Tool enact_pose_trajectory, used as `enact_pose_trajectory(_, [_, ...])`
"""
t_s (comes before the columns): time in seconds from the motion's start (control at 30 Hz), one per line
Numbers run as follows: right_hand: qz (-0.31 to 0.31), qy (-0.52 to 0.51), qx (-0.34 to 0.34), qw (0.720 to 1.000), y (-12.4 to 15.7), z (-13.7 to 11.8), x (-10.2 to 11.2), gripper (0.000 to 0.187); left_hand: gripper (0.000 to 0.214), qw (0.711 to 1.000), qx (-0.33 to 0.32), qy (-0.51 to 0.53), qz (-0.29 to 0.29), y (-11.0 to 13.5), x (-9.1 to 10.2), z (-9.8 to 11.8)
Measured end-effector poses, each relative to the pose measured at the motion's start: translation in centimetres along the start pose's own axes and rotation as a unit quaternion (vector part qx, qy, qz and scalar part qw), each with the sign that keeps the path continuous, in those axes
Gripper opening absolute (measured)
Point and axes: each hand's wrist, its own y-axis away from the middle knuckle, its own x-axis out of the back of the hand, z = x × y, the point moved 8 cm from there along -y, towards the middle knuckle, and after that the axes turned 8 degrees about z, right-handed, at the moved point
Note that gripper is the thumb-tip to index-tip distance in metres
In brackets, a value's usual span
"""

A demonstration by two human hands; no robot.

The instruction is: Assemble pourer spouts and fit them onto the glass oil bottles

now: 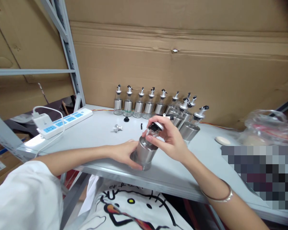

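Observation:
Near the front edge of the grey table, a glass oil bottle with a brushed-metal sleeve stands slightly tilted. My left hand wraps round its lower side. At the neck, the fingers of my right hand close on the pourer stopper, which has a black ribbed part and a silvery collar; whether it is seated in the neck I cannot tell. Behind my hands lie a silvery pourer top, a black ribbed stopper and a small black piece.
Several bottles with pourers line the back, reaching round to the right. A white power strip with a plugged-in charger lies left. At right are a white oval object and clear plastic bags. Cardboard backs the table.

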Motion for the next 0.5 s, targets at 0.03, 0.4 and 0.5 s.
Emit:
enact_pose_trajectory(0.03, [-0.001,-0.005,0.0,1.0,0.06,0.02,-0.05,0.035,0.062,1.0,-0.003,-0.005,0.002,0.03,-0.09,0.09])
enact_pose_trajectory(0.4, [0.015,-0.114,-0.002,0.993,0.34,-0.27,-0.17,0.027,0.052,1.0,-0.019,-0.007,0.001,-0.07,0.03,0.84])
enact_pose_trajectory(0.5, [0.033,-0.094,-0.005,0.995,0.37,-0.08,0.04,0.022,0.053,1.0,-0.019,-0.005,-0.001,-0.02,-0.09,0.78])
